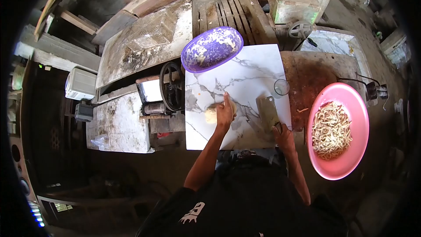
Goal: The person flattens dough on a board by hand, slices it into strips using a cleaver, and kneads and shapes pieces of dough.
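Observation:
A pale lump of dough (pixel 211 115) lies on the marble-patterned board. My left hand (pixel 225 115) rests over its right part, gripping it with one digit stretched forward; the hand hides some of the dough. In my right hand (pixel 285 138), near the board's front right corner, is the handle of a cleaver (pixel 267 109). Its broad blade lies over the board, pointing away from me. A clear drinking glass (pixel 281 87) stands beyond the cleaver at the board's right edge.
A purple basin (pixel 212 49) smeared with dough sits at the board's far edge. To the right is a pink basin (pixel 337 171) of floury dough strips. A hand-wheel machine (pixel 171 86) stands left of the marble-patterned board (pixel 199 138). A white container (pixel 80 84) is farther left.

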Tool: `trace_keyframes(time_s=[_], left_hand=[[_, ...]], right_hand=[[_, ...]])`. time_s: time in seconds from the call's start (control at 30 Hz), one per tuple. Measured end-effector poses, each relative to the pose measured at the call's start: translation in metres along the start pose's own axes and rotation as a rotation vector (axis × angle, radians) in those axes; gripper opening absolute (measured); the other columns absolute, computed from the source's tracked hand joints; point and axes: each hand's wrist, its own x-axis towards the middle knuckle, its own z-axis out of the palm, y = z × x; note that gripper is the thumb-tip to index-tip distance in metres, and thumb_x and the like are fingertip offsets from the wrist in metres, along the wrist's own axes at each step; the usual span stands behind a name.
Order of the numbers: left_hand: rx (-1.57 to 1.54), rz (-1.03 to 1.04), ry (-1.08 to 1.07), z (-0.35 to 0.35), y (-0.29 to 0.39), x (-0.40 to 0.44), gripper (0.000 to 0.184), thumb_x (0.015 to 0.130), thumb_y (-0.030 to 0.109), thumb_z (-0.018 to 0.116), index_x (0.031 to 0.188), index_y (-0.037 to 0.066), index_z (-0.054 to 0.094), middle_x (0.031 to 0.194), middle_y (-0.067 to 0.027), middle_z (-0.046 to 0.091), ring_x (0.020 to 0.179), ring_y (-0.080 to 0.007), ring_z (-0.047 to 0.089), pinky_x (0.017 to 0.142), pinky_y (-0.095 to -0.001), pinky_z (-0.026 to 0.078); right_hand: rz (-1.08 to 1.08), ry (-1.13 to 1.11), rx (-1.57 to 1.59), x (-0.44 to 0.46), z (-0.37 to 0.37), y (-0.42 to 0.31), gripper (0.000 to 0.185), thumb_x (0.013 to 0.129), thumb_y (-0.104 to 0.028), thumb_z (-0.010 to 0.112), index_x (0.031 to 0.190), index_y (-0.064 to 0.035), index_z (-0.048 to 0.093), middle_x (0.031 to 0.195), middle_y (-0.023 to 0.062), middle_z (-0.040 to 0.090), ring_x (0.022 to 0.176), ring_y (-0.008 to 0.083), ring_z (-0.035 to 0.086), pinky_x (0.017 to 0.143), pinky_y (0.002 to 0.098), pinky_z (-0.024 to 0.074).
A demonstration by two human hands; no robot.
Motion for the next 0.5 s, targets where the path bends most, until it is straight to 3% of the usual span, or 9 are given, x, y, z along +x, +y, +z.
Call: trace_keyframes(time_s=[0.03, 0.1, 0.13, 0.2, 0.3, 0.33, 0.4, 0.43, 0.5], left_hand=[[-0.001, 0.000, 0.002, 0.001, -0.002, -0.001, 0.059, 0.096, 0.060, 0.043, 0.077, 0.006, 0.058, 0.059, -0.0050, 0.055, 0.046, -0.0155, 0.054, 0.041, -0.0275, 0.043], [-0.499, 0.050, -0.441, 0.004, -0.005, -0.005, 0.061, 0.098, 0.057, 0.039, 0.090, 0.001, 0.061, 0.084, -0.0108, 0.065, 0.069, -0.0178, 0.064, 0.062, -0.0275, 0.053], [-0.497, 0.054, -0.443, 0.004, -0.003, -0.008, 0.061, 0.098, 0.057, 0.039, 0.090, 0.001, 0.061, 0.084, -0.0108, 0.065, 0.069, -0.0178, 0.064, 0.062, -0.0275, 0.053], [-0.575, 0.002, -0.625, 0.004, 0.001, -0.014, 0.052, 0.101, 0.047, 0.043, 0.107, -0.003, 0.058, 0.114, -0.0158, 0.061, 0.091, -0.0220, 0.061, 0.085, -0.0332, 0.052], [-0.517, 0.026, -0.636, 0.004, 0.000, -0.018, 0.043, 0.101, 0.037, 0.046, 0.111, -0.003, 0.058, 0.125, -0.0160, 0.057, 0.092, -0.0220, 0.061, 0.083, -0.0315, 0.052], [-0.509, 0.024, -0.642, 0.005, -0.001, -0.018, 0.043, 0.101, 0.037, 0.046, 0.111, -0.003, 0.058, 0.125, -0.0160, 0.057, 0.092, -0.0220, 0.061, 0.083, -0.0315, 0.052], [-0.634, 0.042, -0.669, 0.006, -0.008, -0.015, 0.029, 0.101, 0.027, 0.051, 0.113, 0.003, 0.058, 0.104, -0.0112, 0.064, 0.077, -0.0148, 0.064, 0.064, -0.0256, 0.054], [-0.626, 0.038, -0.675, 0.006, -0.017, -0.007, 0.029, 0.101, 0.027, 0.051, 0.113, 0.003, 0.058, 0.104, -0.0112, 0.064, 0.077, -0.0148, 0.064, 0.064, -0.0256, 0.054], [-0.541, 0.072, -0.603, 0.007, -0.028, 0.004, 0.030, 0.101, 0.033, 0.049, 0.100, 0.006, 0.061, 0.074, -0.0041, 0.060, 0.054, -0.0103, 0.056, 0.044, -0.0230, 0.043]], right_hand=[[-0.002, -0.001, 0.001, 0.000, -0.002, -0.001, 0.040, 0.088, -0.032, 0.065, 0.106, 0.0033, 0.059, 0.087, 0.0316, 0.063, 0.087, 0.0489, 0.061, 0.070, 0.0515, 0.0489], [-0.008, 0.001, 0.007, 0.001, -0.006, -0.005, 0.041, 0.088, -0.032, 0.065, 0.108, 0.0033, 0.059, 0.089, 0.0319, 0.064, 0.089, 0.0488, 0.062, 0.072, 0.0512, 0.0499], [-0.010, 0.005, 0.010, 0.002, -0.008, -0.006, 0.041, 0.088, -0.032, 0.065, 0.108, 0.0033, 0.059, 0.089, 0.0319, 0.064, 0.089, 0.0488, 0.062, 0.072, 0.0512, 0.0499], [0.056, -0.042, -0.017, 0.003, -0.010, -0.007, 0.041, 0.087, -0.031, 0.065, 0.108, 0.0035, 0.059, 0.090, 0.0327, 0.063, 0.091, 0.0485, 0.062, 0.073, 0.0512, 0.0501], [0.059, -0.028, -0.014, 0.003, -0.006, -0.004, 0.041, 0.086, -0.030, 0.067, 0.108, 0.0039, 0.059, 0.089, 0.0326, 0.063, 0.089, 0.0482, 0.062, 0.073, 0.0514, 0.0500], [0.065, -0.022, -0.009, 0.001, -0.006, -0.004, 0.041, 0.086, -0.030, 0.067, 0.108, 0.0039, 0.059, 0.089, 0.0326, 0.063, 0.089, 0.0482, 0.062, 0.073, 0.0514, 0.0500], [-0.062, 0.053, 0.016, -0.002, -0.004, -0.003, 0.042, 0.085, -0.028, 0.069, 0.111, 0.0033, 0.057, 0.089, 0.0310, 0.064, 0.087, 0.0473, 0.063, 0.073, 0.0505, 0.0505], [-0.054, 0.059, 0.020, -0.003, -0.003, 0.000, 0.042, 0.085, -0.028, 0.069, 0.111, 0.0033, 0.057, 0.089, 0.0310, 0.064, 0.087, 0.0473, 0.063, 0.073, 0.0505, 0.0505], [-0.164, 0.111, -0.015, -0.002, -0.002, 0.006, 0.042, 0.084, -0.025, 0.070, 0.111, 0.0034, 0.055, 0.089, 0.0293, 0.064, 0.085, 0.0465, 0.063, 0.073, 0.0495, 0.0511]])
